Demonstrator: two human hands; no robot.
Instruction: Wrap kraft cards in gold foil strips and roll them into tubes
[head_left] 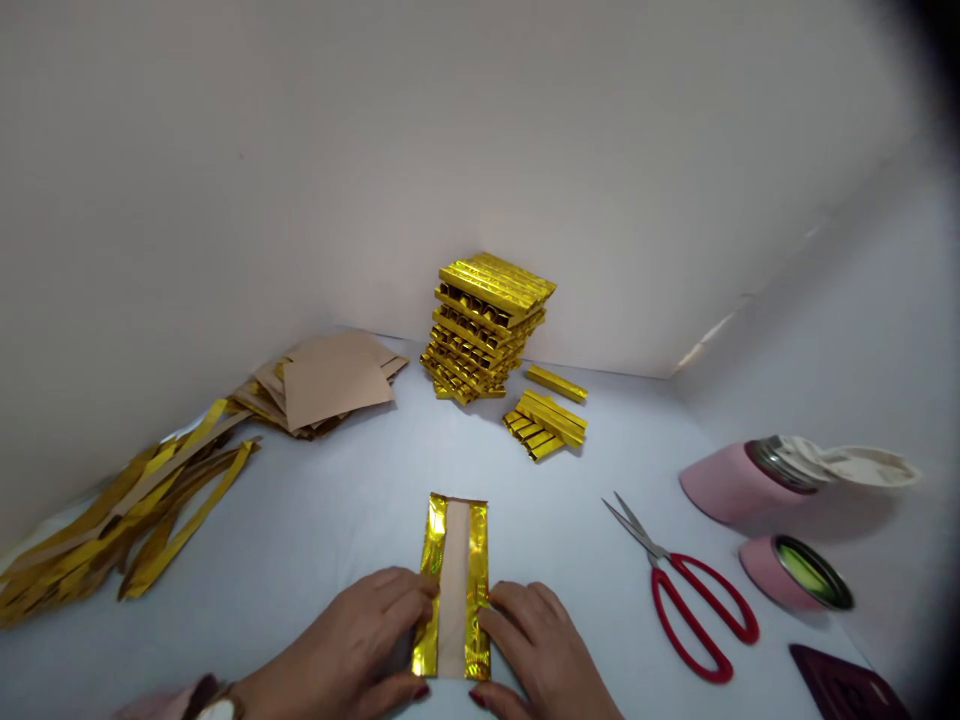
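A flat piece of tan card wrapped in gold foil (454, 590) lies on the white surface directly in front of me, its long foil edges folded in over the card. A bare tan strip runs down its middle. My left hand (352, 640) presses on its left folded edge, and my right hand (532, 645) holds its right edge. Behind them stands a tall stack of gold foil sticks (480, 325), with a few loose gold sticks (544, 425) at its foot. A pile of tan card squares (334, 380) and a heap of gold foil strips (127, 520) lie further left.
Red-handled scissors (690, 600) lie to the right. Beyond them are a pink cylindrical container (731, 483) with a metal rim, a pink roll (795, 575), and a dark maroon object (844, 690) at the lower right corner. Pale walls rise behind and to the right.
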